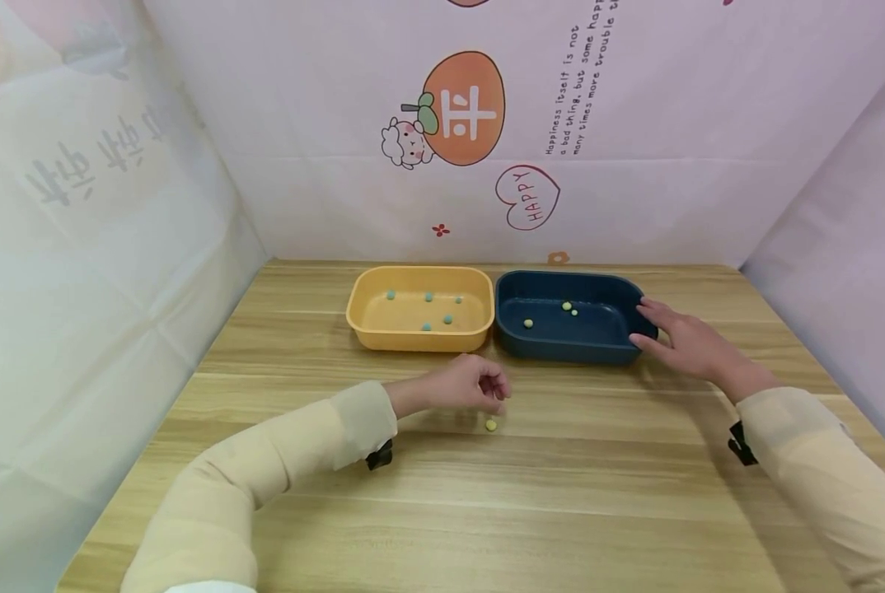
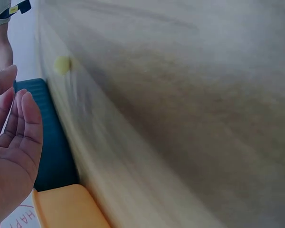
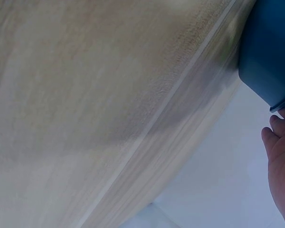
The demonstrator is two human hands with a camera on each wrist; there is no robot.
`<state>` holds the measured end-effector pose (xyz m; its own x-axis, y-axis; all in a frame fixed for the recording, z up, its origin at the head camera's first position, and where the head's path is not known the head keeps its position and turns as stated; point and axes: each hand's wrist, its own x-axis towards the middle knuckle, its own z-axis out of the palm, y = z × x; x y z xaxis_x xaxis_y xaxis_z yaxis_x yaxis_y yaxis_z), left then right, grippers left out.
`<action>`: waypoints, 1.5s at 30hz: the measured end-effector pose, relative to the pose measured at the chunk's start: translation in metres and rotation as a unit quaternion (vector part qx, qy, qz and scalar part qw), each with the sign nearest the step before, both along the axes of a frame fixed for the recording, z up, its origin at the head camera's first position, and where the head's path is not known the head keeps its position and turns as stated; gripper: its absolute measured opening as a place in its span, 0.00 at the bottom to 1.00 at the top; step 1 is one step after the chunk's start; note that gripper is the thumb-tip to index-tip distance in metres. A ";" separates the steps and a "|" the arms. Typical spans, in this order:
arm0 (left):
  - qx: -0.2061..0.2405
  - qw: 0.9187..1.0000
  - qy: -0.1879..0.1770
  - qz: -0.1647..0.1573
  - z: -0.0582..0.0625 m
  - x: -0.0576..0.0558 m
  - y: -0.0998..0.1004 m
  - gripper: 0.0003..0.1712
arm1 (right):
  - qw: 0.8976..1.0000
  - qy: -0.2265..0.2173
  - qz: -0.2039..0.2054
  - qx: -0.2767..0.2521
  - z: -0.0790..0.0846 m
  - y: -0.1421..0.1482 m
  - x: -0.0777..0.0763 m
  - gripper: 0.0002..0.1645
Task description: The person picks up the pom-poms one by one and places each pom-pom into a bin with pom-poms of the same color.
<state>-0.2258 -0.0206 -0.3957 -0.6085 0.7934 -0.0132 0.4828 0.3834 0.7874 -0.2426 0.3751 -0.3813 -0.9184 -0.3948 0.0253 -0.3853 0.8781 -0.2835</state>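
My left hand point(image 1: 466, 384) is held over the table just behind a small yellow ball point(image 1: 490, 425), its fingers bent and the thumb apart from them in the left wrist view. Nothing shows between them. The same yellow ball point(image 2: 62, 64) lies past the fingertips in that view. At the right end of a dark blue bin point(image 1: 572, 354), my right hand point(image 1: 690, 346) rests its extended fingers and thumb against the rim. Three small yellowish balls lie inside this bin. Right wrist view: the fingertips point(image 3: 280, 124) are at the rim of the blue bin point(image 3: 270, 61).
A yellow bin point(image 1: 420, 340) with several small blue-green balls point(image 1: 428, 297) stands directly left of the blue one. Both are near the back edge of the wooden table point(image 1: 487, 511). A printed white cloth point(image 1: 324, 165) hangs behind and along the sides.
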 end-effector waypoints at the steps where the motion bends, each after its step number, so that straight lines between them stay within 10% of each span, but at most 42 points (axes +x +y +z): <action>1: -0.004 1.000 0.002 -0.005 -0.001 0.001 -0.001 0.10 | 1.000 -0.001 0.000 -0.001 0.000 0.000 0.000 0.45; 17: -0.060 0.997 0.007 -0.051 -0.010 0.004 -0.004 0.10 | 1.000 -0.002 -0.004 0.004 0.001 -0.001 0.001 0.45; 45: -0.098 0.994 0.018 -0.036 -0.011 0.010 0.001 0.08 | 1.000 0.001 -0.006 0.006 0.001 -0.001 0.000 0.45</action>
